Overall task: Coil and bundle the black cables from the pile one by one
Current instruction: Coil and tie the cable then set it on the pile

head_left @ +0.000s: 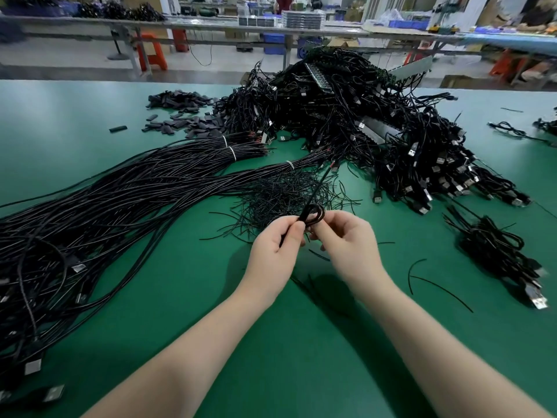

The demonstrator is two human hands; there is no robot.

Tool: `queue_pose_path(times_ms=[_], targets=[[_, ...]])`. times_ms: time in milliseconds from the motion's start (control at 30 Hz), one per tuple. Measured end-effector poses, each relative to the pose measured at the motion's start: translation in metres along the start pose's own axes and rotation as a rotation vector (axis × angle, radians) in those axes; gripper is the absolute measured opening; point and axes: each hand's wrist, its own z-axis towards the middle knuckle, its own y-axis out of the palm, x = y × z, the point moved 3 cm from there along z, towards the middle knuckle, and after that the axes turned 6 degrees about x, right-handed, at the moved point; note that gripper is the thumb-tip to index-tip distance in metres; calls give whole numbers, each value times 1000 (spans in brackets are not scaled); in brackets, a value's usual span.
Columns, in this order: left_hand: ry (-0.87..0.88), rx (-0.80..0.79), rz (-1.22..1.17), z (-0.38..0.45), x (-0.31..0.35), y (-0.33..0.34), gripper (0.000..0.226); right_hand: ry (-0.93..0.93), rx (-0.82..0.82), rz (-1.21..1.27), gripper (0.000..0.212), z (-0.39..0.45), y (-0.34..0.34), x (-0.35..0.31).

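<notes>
The broad green-topped desk [180, 297] carries everything. Largest on it is the tangled heap of black USB cables with silver plugs [376, 125], piled toward the far edge and spilling to the right. Next, long straight black cables banded with white ties [135, 182] sweep from the near left edge up toward the middle. Between these two masses lies a loose scatter of thin black twist-tie wires [286, 191]. Near the right edge sits a small bundle of coiled black cable [500, 251], which looks already finished. A patch of short flat black sleeves [184, 116] lies toward the far left.

Smallest, and central, is the single black cable being worked [313, 214], held above the desk's middle just in front of the tie scatter. It has a small loop at the top and a tail running up and away toward the heap. The left hand [275, 248] pinches the cable's strands just below the loop with curled fingers; the right hand [346, 239] has its fingers curled in at the loop's other side, gripping it, though motion blur hides the exact contact.

This looks like the coiling step, early on, with most of the length unwound. The next move probably calls for drawing in the tail and laying further loops on the first, keeping the left pinch firm so the coil does not spring open.
</notes>
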Motion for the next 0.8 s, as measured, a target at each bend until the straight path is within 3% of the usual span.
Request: queue_pose_path(times_ms=[267,467,533,800], targets=[[20,156,102,-7,1,-1,20,37,210,-18,16,-20,11,4],[107,135,222,-4,0,-2,19,75,183,24,22,-24,14,8],[101,130,139,-3,0,-2,18,77,144,97,20,-23,16,8],[-197,44,-232,12,-9,-8,17,230,5,403,7,-14,9,4]])
